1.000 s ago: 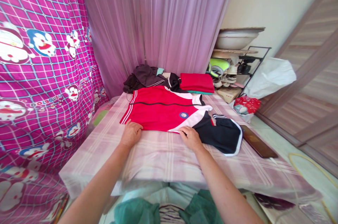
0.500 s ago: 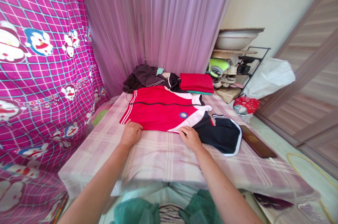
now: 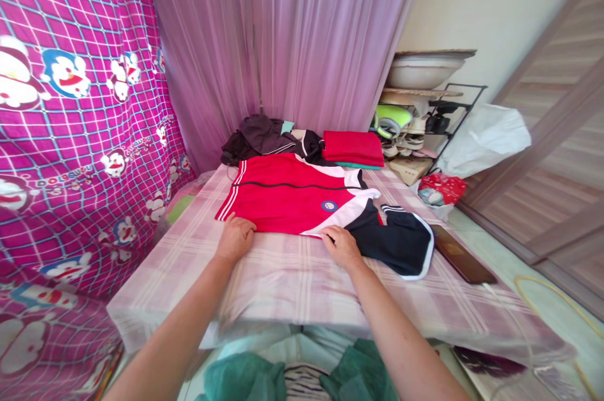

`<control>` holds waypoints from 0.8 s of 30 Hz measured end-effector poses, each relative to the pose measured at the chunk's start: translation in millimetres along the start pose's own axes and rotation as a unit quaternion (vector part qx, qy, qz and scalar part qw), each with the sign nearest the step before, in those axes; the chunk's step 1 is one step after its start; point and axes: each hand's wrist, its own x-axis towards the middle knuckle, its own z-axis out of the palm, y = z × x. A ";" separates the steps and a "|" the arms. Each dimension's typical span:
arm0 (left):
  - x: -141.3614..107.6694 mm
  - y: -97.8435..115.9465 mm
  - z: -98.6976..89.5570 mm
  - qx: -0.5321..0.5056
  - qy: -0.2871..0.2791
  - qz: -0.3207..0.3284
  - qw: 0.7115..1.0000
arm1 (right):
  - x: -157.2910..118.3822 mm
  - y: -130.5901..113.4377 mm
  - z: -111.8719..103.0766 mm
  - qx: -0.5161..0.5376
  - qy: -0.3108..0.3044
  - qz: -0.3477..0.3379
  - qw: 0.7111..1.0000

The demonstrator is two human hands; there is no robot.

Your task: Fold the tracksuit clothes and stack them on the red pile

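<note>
A red jacket [image 3: 283,199] with white and black parts lies flat on the checked tablecloth [image 3: 283,281], its dark zip running left to right. One black sleeve with a white edge stretches out to the right. My left hand [image 3: 237,236] pinches the jacket's near edge close to the striped hem, its fingers closed. Farther right, my right hand [image 3: 340,245] grips the same edge at the white panel, fingers curled. The fabric between the two hands lies against the table.
Dark clothes [image 3: 264,136] are heaped at the back beside a folded red cloth [image 3: 353,148]. A phone [image 3: 465,255] with a cable lies at the right. Beyond the table stands a rack [image 3: 460,118] with shoes and a basin. A patterned pink curtain [image 3: 94,136] hangs left.
The whole view has shifted very slightly. Both hands keep their places on the jacket's near edge.
</note>
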 end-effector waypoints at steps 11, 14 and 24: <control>0.6 0.4 -1.1 0.000 -0.013 -0.007 1.000 | -0.1 -3.4 -2.6 0.008 0.000 -0.001 1.000; 0.8 1.2 -1.4 0.002 -0.014 -0.008 1.000 | -0.3 -2.9 -2.4 0.005 0.000 -0.001 1.000; 0.1 2.9 -3.6 -0.010 -0.022 -0.015 1.000 | 0.0 -1.0 -0.9 0.002 -0.004 0.000 1.000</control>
